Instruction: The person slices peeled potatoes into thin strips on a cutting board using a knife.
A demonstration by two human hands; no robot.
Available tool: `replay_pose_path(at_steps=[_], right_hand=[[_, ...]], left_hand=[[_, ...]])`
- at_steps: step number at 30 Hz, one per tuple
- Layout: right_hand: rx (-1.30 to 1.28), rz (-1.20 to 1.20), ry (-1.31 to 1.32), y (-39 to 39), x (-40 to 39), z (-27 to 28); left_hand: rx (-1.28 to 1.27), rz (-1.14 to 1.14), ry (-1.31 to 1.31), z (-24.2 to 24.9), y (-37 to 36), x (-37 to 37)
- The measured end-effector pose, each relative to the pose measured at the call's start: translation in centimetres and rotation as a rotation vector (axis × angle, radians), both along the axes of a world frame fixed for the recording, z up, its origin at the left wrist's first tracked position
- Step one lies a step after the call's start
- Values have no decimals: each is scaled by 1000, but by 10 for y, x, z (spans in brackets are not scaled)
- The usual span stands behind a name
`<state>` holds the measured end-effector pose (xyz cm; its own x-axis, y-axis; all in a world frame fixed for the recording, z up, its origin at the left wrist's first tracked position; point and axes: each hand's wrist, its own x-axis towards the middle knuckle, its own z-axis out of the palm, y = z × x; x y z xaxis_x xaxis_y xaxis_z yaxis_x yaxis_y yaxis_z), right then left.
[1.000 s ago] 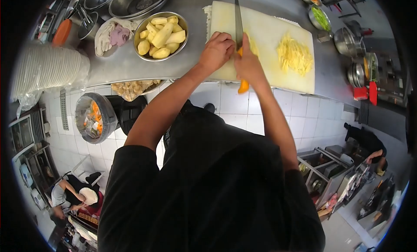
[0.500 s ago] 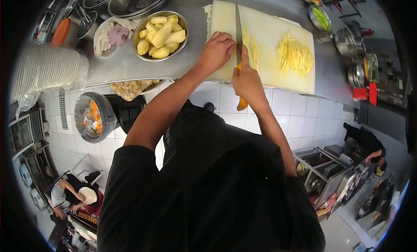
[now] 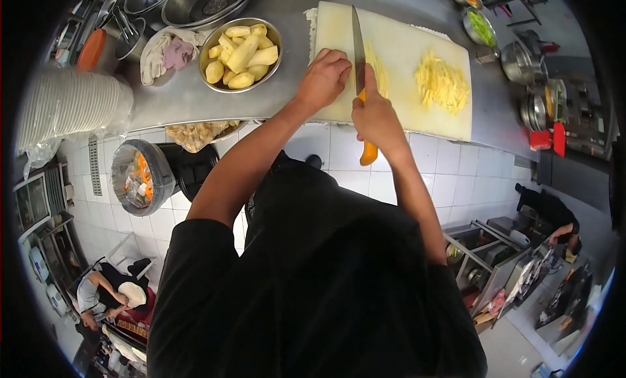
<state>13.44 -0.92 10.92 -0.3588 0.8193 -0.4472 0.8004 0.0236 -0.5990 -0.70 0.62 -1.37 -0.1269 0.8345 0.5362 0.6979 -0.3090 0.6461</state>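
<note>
My right hand is closed round the orange handle of a kitchen knife, index finger stretched along the blade. The blade points away from me over a white cutting board. Just left of the blade, my left hand is closed, its curled fingertips pressed down on the board; what lies under them is hidden. Thin pale-yellow potato strips lie right of the blade. A larger pile of cut strips sits on the board's right side. Left of the board stands a metal bowl of peeled whole potatoes.
A crumpled cloth, metal bowls and stacked plastic-wrapped containers are at the left. A lined bin stands below the counter's edge. Bowls of cut vegetables are at the far right. Two people work farther off.
The knife has tilted slightly, its handle end swinging to the right. My right hand has shifted slightly right with it. My left hand stays nearly in place.
</note>
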Motion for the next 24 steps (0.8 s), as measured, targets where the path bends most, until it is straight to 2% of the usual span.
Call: replay_pose_path(at_steps=[1, 3, 10, 13, 16, 21, 24], right_hand=[[147, 48, 30, -2, 4, -19], [186, 59, 20, -4, 9, -36], [200, 48, 5, -10, 4, -39], [342, 81, 62, 9, -2, -52], [1, -33, 141, 41, -14, -17], [-16, -16, 47, 22, -7, 2], [61, 19, 9, 3, -3, -13]], left_hand=[[-7, 3, -4, 0, 0, 1], [4, 3, 14, 0, 0, 0], [-3, 18, -7, 2, -1, 1], [29, 5, 7, -1, 2, 0], [-14, -32, 24, 1, 0, -3], [1, -3, 5, 2, -1, 1], [-5, 1, -7, 1, -1, 0]])
